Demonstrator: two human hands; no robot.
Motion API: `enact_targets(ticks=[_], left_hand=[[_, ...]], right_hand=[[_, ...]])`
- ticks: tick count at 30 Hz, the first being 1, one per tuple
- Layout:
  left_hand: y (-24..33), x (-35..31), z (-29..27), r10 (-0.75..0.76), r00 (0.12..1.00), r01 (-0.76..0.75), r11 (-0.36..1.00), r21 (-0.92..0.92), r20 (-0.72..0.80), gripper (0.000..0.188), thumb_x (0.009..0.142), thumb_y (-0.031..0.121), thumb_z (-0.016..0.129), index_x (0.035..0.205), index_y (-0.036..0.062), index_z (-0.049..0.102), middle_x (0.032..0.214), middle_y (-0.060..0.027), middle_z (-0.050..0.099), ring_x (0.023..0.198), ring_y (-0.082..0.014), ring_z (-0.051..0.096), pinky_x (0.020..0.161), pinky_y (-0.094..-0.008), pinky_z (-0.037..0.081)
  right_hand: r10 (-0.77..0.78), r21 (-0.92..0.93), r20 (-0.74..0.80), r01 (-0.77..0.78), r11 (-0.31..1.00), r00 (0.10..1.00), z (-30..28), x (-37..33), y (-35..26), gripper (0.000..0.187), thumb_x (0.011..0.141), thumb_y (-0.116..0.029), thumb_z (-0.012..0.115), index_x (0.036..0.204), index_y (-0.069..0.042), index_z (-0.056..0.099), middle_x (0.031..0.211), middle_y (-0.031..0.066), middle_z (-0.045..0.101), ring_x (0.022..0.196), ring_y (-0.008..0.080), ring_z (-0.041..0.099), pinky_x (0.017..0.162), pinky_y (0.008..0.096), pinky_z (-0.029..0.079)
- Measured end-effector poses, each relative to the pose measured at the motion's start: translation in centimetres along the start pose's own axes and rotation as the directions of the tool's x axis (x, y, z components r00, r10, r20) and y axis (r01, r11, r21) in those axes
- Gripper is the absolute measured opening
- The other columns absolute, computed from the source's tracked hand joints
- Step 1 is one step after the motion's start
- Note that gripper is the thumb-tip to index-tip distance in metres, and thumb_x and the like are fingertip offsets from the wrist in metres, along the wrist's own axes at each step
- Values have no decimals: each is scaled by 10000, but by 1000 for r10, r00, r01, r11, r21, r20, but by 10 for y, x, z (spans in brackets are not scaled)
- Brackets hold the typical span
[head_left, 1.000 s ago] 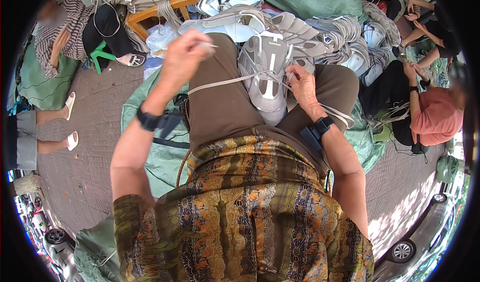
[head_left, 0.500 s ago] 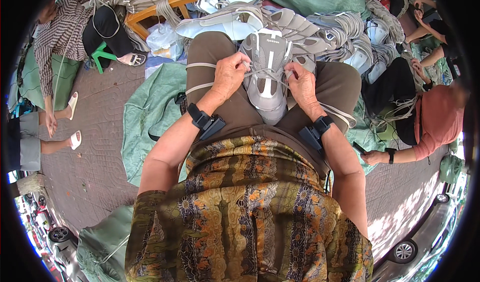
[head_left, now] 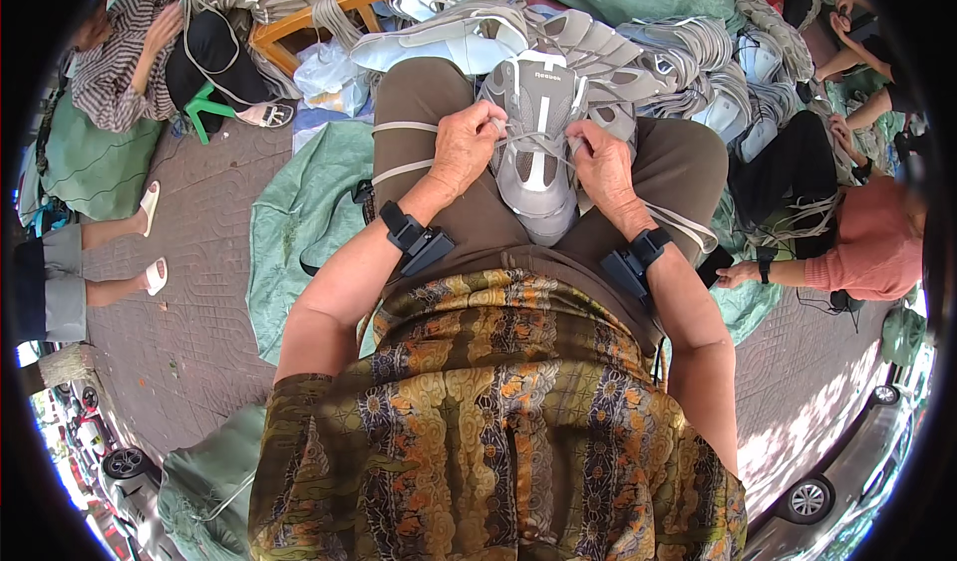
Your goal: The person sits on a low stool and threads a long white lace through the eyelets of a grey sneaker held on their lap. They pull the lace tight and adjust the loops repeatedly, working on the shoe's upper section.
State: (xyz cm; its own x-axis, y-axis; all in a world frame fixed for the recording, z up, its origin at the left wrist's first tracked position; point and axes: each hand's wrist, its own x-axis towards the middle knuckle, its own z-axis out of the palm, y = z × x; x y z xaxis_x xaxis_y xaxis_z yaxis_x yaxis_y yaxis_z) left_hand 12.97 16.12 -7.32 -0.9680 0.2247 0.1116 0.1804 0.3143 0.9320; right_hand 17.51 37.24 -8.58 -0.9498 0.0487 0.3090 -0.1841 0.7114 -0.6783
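Observation:
A grey sneaker upper (head_left: 532, 190) with white strips rests between my thighs, its toe toward me and its tongue pointing away. A thin grey lace (head_left: 536, 144) crosses over its front. At the shoe's left side, my left hand (head_left: 465, 152) is closed in a pinch on the lace. My right hand (head_left: 604, 167) pinches the lace on the other side. The fingertips of both hands partly hide the lace ends. Loops of pale cord (head_left: 407, 125) lie across my left thigh, and more cord (head_left: 678, 224) across my right.
Piles of grey and white shoe uppers (head_left: 588, 48) lie beyond my knees, by a wooden stool (head_left: 344, 8). A green sack (head_left: 304, 232) spreads at my left. Other people sit on both sides; one at right holds a dark phone-like object (head_left: 713, 266). Parked cars (head_left: 802, 506) stand behind.
My hands stay on the lace at nearly the same spot. The person at far left has raised a hand. At right, the person in pink has shifted the dark object's tilt.

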Motion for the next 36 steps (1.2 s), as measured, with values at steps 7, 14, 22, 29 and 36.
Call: enact_targets(ticks=[7,14,22,29,36], left_hand=[[-1,0,2,158,987,-151,979,140,-41,134,800,1,502,877,40,605,716,-137,648,674,-232,664,628,-313,503],[-1,0,2,239,971,-231,955,187,-21,118,797,14,523,881,48,598,725,-162,634,669,-302,637,629,-354,498],[-5,6,6,548,829,-534,713,455,115,118,795,50,541,889,48,612,776,-145,621,738,-330,605,639,-403,485],[-6,10,7,429,895,-438,793,424,122,126,792,51,537,891,47,614,778,-153,623,725,-329,606,642,-385,486],[-1,6,10,70,998,-71,974,215,12,133,799,100,537,888,58,626,781,-182,619,704,-342,614,660,-380,485]], right_hand=[[-8,-54,66,11,998,998,-3,7,-2,212,786,10,538,980,-61,585,810,151,634,731,310,635,668,355,495],[-31,-52,100,37,998,995,-1,7,-3,216,780,29,549,980,-52,554,773,151,608,701,321,616,646,373,482],[-28,-43,115,33,999,993,0,8,0,226,774,42,541,983,-44,539,775,156,601,706,332,612,645,379,478],[-44,-74,146,55,996,988,-2,11,-2,234,781,32,548,999,-50,524,772,162,600,732,356,613,649,408,474],[-41,-64,144,51,997,989,-1,10,0,227,782,24,552,993,-52,521,753,154,598,725,356,611,640,416,469]])
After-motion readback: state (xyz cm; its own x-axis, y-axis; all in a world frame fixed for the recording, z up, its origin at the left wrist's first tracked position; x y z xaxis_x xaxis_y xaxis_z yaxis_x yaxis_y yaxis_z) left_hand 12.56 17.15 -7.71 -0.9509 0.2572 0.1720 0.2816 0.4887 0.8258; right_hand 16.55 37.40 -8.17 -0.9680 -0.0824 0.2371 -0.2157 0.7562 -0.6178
